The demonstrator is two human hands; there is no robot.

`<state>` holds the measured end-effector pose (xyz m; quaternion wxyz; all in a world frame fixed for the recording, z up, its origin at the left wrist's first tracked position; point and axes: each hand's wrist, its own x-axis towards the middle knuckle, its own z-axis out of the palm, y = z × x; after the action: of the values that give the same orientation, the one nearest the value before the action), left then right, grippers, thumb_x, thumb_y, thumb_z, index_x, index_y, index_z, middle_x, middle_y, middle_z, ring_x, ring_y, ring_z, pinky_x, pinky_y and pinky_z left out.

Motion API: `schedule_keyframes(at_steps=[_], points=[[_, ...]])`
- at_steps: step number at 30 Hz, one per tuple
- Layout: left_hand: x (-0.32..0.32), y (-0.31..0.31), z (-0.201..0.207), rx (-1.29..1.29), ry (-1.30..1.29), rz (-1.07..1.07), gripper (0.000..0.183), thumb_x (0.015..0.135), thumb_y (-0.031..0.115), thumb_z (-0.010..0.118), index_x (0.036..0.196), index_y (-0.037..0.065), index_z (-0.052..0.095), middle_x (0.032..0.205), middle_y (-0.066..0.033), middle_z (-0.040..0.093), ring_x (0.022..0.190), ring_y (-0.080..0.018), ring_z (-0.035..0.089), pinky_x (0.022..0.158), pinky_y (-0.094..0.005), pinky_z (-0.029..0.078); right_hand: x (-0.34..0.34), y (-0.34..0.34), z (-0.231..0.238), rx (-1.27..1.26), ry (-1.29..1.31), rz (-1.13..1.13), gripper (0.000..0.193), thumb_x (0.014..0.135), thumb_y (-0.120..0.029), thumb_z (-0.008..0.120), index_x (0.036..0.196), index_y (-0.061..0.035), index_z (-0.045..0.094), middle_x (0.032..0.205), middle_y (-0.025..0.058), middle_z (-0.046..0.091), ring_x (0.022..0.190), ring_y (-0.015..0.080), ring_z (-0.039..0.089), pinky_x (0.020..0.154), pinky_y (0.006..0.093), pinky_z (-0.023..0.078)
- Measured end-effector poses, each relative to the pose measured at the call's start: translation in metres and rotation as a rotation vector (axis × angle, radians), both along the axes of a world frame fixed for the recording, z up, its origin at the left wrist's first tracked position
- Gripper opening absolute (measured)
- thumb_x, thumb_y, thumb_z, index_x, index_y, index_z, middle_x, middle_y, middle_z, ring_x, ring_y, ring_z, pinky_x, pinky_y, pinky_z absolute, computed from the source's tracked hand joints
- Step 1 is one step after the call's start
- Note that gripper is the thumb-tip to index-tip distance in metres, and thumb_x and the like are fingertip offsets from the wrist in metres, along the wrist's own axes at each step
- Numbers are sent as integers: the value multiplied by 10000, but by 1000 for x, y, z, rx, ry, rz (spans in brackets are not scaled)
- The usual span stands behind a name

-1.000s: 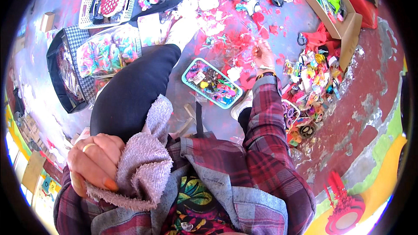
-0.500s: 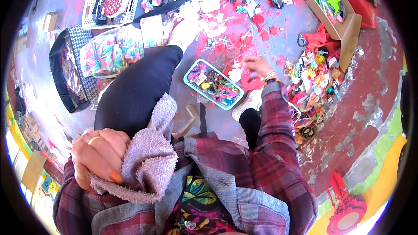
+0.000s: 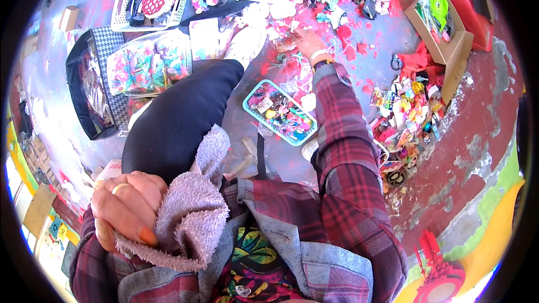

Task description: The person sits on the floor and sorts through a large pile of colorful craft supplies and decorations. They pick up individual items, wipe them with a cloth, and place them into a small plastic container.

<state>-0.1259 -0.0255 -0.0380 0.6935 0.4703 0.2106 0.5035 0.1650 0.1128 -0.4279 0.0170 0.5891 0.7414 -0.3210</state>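
Observation:
My left hand [image 3: 128,207] is closed round a lilac-grey terry cloth [image 3: 193,219], whose loose folds hang over my lap. Stretched far forward, my right hand [image 3: 309,44] is down among small colourful scraps [image 3: 281,33] on the floor; its fingertips blend into them, so I cannot see what they touch. Nearer to me than that hand stands a light-blue plastic basket [image 3: 251,113], filled with small mixed trinkets. A white lump [image 3: 308,101] lies between the basket and my right sleeve.
At left are a white basket [image 3: 118,8], a black-lined box [image 3: 73,87] and a clear bag of colourful pieces [image 3: 149,62]. An open cardboard box [image 3: 457,50] stands at right beside a heap of trinkets [image 3: 404,112]. Red scraps [image 3: 348,39] lie across the floor ahead.
My right hand has moved forward and left, from beside the blue basket to the scraps beyond it. My left hand still holds the cloth.

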Motion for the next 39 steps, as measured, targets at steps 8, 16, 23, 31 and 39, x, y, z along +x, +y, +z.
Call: schedule_keyframes(at_steps=[8, 16, 23, 31, 39], points=[[-7, 3, -1, 12, -20, -32, 277, 827, 220, 440, 746, -4, 582, 683, -85, 582, 600, -172, 489, 533, -295, 360, 73, -22, -71, -23, -356, -176, 263, 751, -202, 410, 748, -53, 627, 673, 112, 608, 696, 247, 604, 621, 365, 464], [-8, 3, 1, 9, 19, -58, 286, 830, 235, 450, 769, -9, 587, 706, -92, 582, 618, -181, 487, 557, -304, 361, 43, -25, -4, 66, -192, -580, 248, 725, -273, 486, 832, -97, 624, 840, 186, 587, 812, 314, 570, 699, 405, 451], [-5, 4, 0, 8, 38, -92, 300, 827, 266, 472, 784, -8, 587, 722, -91, 579, 632, -189, 483, 588, -319, 360, 18, -12, -26, 0, -261, -522, 260, 710, -295, 541, 858, -95, 617, 872, 147, 598, 811, 316, 568, 718, 400, 446], [-7, 4, 1, 15, 39, -125, 311, 820, 276, 478, 792, -13, 590, 723, -96, 583, 637, -193, 489, 595, -320, 362, 59, -36, -8, -448, 1261, -1060, 95, 714, -69, 599, 800, -58, 560, 742, 62, 600, 586, 135, 571, 515, 254, 462], [3, 0, 1, 4, 9, -61, 279, 810, 242, 477, 762, -11, 583, 697, -97, 579, 625, -192, 487, 565, -313, 360, 72, -58, 39, -430, 1692, -915, 111, 757, 2, 554, 845, -67, 546, 810, 67, 593, 710, 152, 573, 592, 252, 464]])
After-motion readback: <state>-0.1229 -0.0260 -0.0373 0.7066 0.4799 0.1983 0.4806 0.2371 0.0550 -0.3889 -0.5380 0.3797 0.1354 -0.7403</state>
